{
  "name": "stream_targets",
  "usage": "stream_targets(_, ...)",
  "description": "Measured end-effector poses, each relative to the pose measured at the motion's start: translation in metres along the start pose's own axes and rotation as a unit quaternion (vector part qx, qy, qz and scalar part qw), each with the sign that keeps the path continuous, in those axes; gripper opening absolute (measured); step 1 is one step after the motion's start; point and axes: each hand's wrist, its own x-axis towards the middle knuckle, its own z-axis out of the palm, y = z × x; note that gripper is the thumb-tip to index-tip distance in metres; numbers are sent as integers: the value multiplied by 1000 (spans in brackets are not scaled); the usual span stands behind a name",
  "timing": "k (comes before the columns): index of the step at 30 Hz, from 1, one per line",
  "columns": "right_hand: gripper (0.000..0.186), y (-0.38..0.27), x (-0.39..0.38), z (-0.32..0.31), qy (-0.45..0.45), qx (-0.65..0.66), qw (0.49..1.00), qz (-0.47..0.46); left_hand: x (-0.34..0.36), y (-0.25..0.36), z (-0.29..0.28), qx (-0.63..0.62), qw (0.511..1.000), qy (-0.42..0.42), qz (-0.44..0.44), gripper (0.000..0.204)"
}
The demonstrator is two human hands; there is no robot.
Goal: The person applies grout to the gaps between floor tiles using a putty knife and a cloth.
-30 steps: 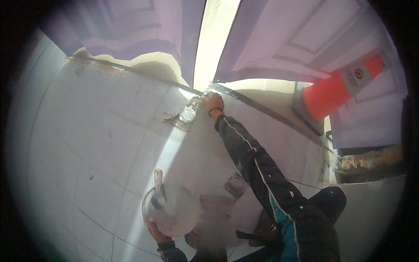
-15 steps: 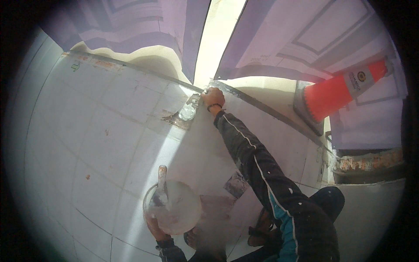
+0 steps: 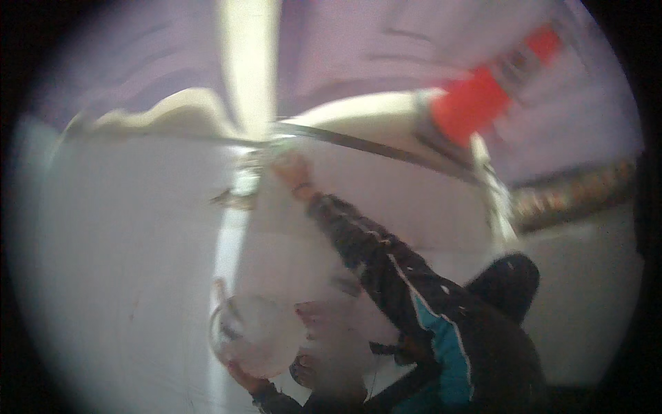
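Observation:
The picture is smeared by motion. My left hand (image 3: pixel 245 376) grips the lower left rim of a pale round bowl (image 3: pixel 272 338). A trowel with a worn handle (image 3: pixel 220 288) leans inside it, its handle rising past the rim. My right hand (image 3: pixel 292 174) reaches far forward to the floor at the foot of the wall, where the skirting strips meet. Its fingers look closed; what they hold, if anything, is hidden. Just left of it, whitish wet paste (image 3: pixel 245 181) lies on a bare, chipped patch of floor.
Purple printed sheets (image 3: pixel 372 55) hang along the wall on both sides of a pale strip (image 3: pixel 249 69). An orange traffic cone (image 3: pixel 472 103) with a grey band stands at the right, near a broken ledge (image 3: pixel 576 196). Pale tiles (image 3: pixel 138 255) cover the floor.
The whole view has shifted, so the wall corner, cone and bowl appear further left. My right hand stays by the corner and my left hand stays on the bowl.

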Motion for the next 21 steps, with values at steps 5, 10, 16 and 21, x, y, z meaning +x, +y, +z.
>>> stream_targets(5, 32, -15, -69, -84, -6, 167, 980, 105, 8, 7, 42, -11, 1000, 10, 20, 61)
stream_targets(10, 30, 55, -109, -244, 81, 293, 925, 227, 1, 3, 102, 43, 994, -94, 21, 62)
stream_targets(16, 31, 165, -139, -340, 110, 61, 970, 209, -29, 8, 142, 65, 986, -154, 21, 62)
stream_targets(21, 29, 278, -134, -479, 333, 73, 912, 228, -41, -7, 156, 71, 981, -179, 0, 63)
